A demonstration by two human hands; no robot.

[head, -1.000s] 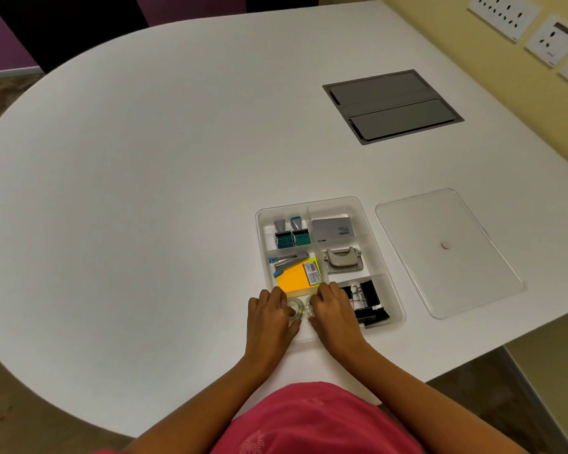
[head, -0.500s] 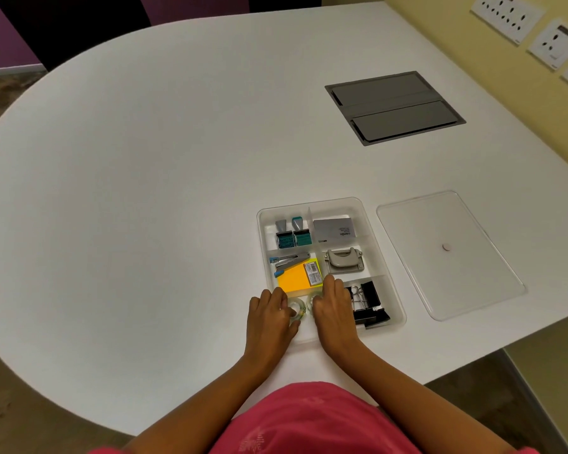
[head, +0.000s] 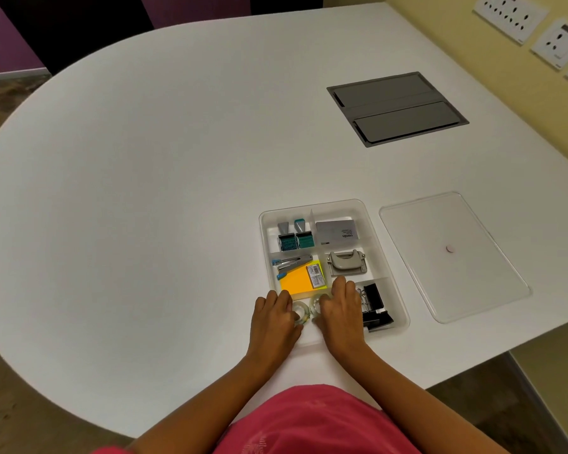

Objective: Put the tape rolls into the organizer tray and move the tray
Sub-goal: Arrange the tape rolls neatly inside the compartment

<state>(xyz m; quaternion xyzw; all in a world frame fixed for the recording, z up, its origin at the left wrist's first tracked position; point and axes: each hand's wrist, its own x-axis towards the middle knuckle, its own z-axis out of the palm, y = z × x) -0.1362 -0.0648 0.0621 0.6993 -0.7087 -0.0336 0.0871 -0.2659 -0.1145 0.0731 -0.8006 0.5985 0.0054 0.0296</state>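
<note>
clear tape rolls (head: pixel 307 310) lie side by side in the near-left compartment of the organizer tray (head: pixel 387 257).
left hand (head: pixel 274 317) rests on the left roll, right hand (head: pixel 341 311) on the right one, fingers laid flat and close together over them; whether they grip, i cannot tell. yellow sticky notes (head: pixel 300 279) sit just beyond, black binder clips (head: pixel 374 306) to the right, a clear lid (head: pixel 453 253) beside the tray on the white table (head: pixel 145 191).

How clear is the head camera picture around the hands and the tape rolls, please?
Head view: even, soft light, with only faint shadows under the left hand and right hand; the clear tape rolls are small and slightly soft, partly hidden by fingers; wide-angle distortion bends the table edge; mild sheen on the transparent lid.
</note>
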